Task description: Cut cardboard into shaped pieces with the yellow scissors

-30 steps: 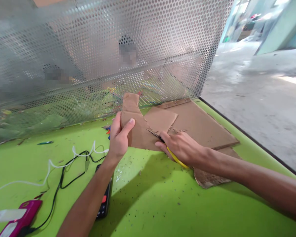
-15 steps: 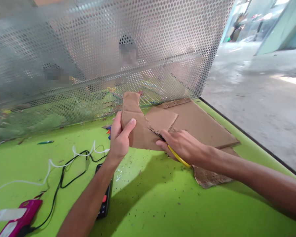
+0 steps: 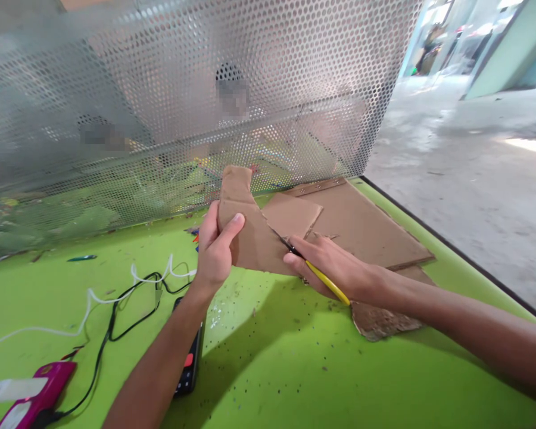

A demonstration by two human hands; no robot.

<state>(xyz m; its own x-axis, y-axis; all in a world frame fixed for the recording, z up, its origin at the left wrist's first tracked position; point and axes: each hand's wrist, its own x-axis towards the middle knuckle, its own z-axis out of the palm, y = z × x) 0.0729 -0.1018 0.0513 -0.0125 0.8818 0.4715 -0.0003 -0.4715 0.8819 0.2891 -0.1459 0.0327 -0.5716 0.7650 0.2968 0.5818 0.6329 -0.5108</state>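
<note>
My left hand (image 3: 217, 247) grips a curved piece of brown cardboard (image 3: 256, 241) by its left side, with the thumb on top. My right hand (image 3: 324, 262) is closed around a tool with a yellow handle (image 3: 328, 282) and a thin dark metal end (image 3: 287, 243), which touches the right edge of the held cardboard. Behind that edge lies a smaller cardboard piece (image 3: 292, 214), on or next to a large flat sheet (image 3: 361, 223). A torn cardboard scrap (image 3: 379, 319) rests under my right forearm.
A perforated metal panel (image 3: 183, 89) stands across the back of the green table (image 3: 268, 369). At the left are white (image 3: 89, 304) and black (image 3: 111, 322) cables, a pink device (image 3: 56, 384) and a pen (image 3: 82, 258). A black calculator-like object (image 3: 187, 375) lies partly under my left forearm.
The held cardboard and my left hand have shifted slightly left. The tool's yellow handle has swung slightly down and right, and its metal end has moved a little along the cardboard edge.
</note>
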